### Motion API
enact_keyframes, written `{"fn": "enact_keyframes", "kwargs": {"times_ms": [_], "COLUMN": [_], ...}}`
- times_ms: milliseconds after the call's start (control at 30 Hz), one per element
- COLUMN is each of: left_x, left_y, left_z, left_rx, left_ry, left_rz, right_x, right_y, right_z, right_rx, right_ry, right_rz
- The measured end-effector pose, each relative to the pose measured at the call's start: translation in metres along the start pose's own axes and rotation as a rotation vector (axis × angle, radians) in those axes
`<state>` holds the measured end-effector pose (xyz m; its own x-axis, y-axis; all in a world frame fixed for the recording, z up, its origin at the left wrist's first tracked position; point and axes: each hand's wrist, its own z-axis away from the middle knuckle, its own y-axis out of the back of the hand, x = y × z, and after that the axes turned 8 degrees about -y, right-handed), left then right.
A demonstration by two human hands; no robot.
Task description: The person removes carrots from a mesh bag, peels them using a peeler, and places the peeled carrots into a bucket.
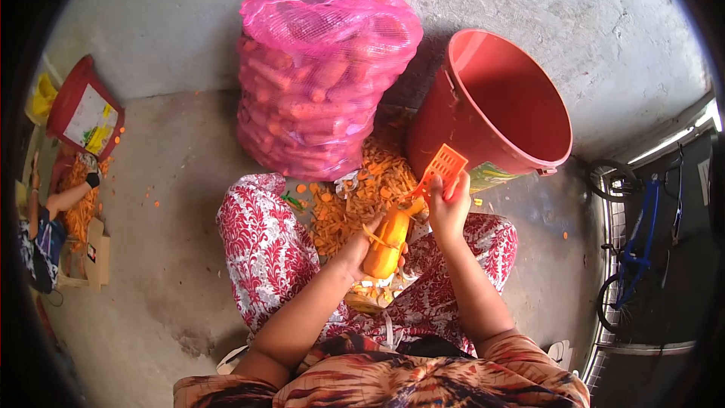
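My left hand (357,255) is closed around a thick, bright orange carrot (387,245), its broad end toward me. A strip of peel hangs across the carrot and my fingers. In my right hand (450,211) is an orange plastic peeler (443,168) with a slotted, flat upper part. Its lower end is by the carrot's narrow end; whether the blade touches it I cannot make out. Beneath my hands, a heap of carrot peelings (332,219) covers the floor between my legs.
A pink mesh sack (313,98) full of carrots stands ahead against the wall. Right of it is a tilted red bucket (430,121). At far left, another person (45,234) sits near peelings, a red tub (68,98) and a cardboard box (97,253). A blue bicycle (642,249) is at right.
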<state>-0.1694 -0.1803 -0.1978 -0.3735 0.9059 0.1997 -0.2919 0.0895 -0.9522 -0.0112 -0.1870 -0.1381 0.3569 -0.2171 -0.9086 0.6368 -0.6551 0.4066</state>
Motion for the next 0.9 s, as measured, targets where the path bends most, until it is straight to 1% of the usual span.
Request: {"fn": "enact_keyframes", "kwargs": {"times_ms": [33,100,133,200,233,300,333,367,400,433,467,500,533,567,667,700,733,767,800,833,867,900], "left_x": [0.002,-0.001,-0.001,0.002,0.003,0.003,0.001,0.000,0.004,0.012,0.015,0.013,0.012,0.010,0.009,0.009,0.007,0.006,0.006,0.007,0.007,0.006], "left_y": [-0.006,-0.002,0.000,-0.001,-0.001,0.006,0.011,0.014,0.007,-0.005,-0.011,-0.006,-0.005,-0.003,0.007,0.012,0.015,0.019,0.020,0.020,0.022,0.018], "left_z": [0.003,0.006,0.007,0.011,0.010,0.004,0.000,-0.003,-0.001,0.003,0.007,0.007,0.006,0.005,-0.003,-0.006,-0.008,-0.010,-0.010,-0.007,-0.009,-0.012], "left_rx": [0.025,-0.026,-0.048,-0.073,-0.090,-0.036,-0.008,-0.001,0.000,0.007,0.015,-0.034,-0.038,-0.043,-0.003,0.022,0.111,0.200,0.288,0.279,0.283,0.288], "left_ry": [-0.037,-0.033,-0.032,-0.045,-0.050,-0.023,-0.010,-0.011,0.030,0.065,0.110,0.104,0.069,0.033,-0.042,-0.064,-0.071,-0.075,-0.078,-0.051,-0.107,-0.162], "left_rz": [-0.054,-0.057,-0.060,-0.053,-0.048,0.030,0.068,0.046,0.013,-0.024,-0.056,-0.051,-0.061,-0.070,-0.091,-0.095,-0.098,-0.102,-0.108,-0.110,-0.096,-0.081], "right_x": [0.006,0.014,0.007,0.002,-0.001,-0.008,-0.008,-0.011,-0.017,-0.011,-0.007,-0.016,-0.021,-0.005,-0.008,0.011,0.007,0.001,-0.002,0.003,0.005,0.007], "right_y": [0.001,0.002,0.010,0.027,0.028,0.027,0.022,0.018,0.016,0.016,0.017,0.021,0.026,0.031,0.025,0.022,0.014,0.007,0.000,-0.012,-0.018,-0.025], "right_z": [-0.004,-0.020,-0.035,-0.057,-0.055,-0.044,-0.033,-0.018,-0.005,-0.005,-0.016,-0.020,-0.025,-0.036,-0.024,-0.025,-0.016,-0.004,0.007,0.015,0.023,0.027], "right_rx": [0.062,0.179,0.332,0.312,0.268,0.174,0.096,0.049,0.001,0.004,0.147,0.125,0.102,0.078,0.179,0.097,-0.064,-0.126,-0.190,-0.216,-0.230,-0.223], "right_ry": [0.021,0.064,0.213,0.067,0.079,0.106,0.162,0.265,0.369,0.501,0.618,0.341,0.065,0.032,0.153,0.108,-0.037,-0.134,-0.169,-0.048,-0.032,0.043], "right_rz": [-0.032,-0.098,-0.019,-0.087,-0.138,-0.231,-0.182,-0.103,-0.026,0.048,0.100,-0.051,-0.198,-0.382,-0.424,-0.436,-0.628,-0.629,-0.539,-0.519,-0.436,-0.323]}}
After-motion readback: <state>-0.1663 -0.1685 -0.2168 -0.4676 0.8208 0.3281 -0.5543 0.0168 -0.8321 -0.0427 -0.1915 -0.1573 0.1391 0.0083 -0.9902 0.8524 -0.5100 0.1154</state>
